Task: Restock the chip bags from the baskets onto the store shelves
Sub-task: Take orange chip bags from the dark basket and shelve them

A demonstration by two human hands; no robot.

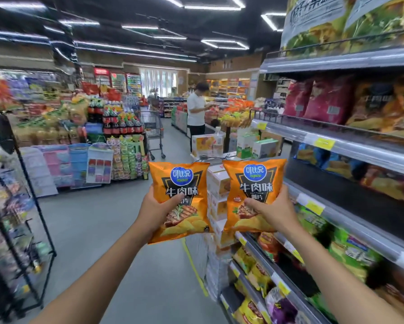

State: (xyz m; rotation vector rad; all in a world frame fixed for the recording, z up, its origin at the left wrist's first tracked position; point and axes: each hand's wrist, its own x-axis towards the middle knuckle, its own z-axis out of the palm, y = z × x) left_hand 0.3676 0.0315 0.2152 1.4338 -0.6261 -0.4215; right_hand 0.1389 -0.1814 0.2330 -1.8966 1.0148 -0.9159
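Note:
Two orange chip bags with a blue round logo are held up side by side in front of me. My left hand (157, 209) grips the left bag (181, 183) at its lower left, thumb across the front. My right hand (272, 208) grips the right bag (254, 181) at its lower right, thumb on the front. Both bags stand upright over the aisle, just left of the store shelves (336, 141), which fill the right side. No basket is in view.
The shelves hold many chip bags on several levels, with a dark gap (350, 190) on one middle level. A black wire rack (21, 206) stands at the left. Stacked boxes (217, 183) sit behind the bags. A person (196, 111) and a cart (153, 132) stand far down the aisle.

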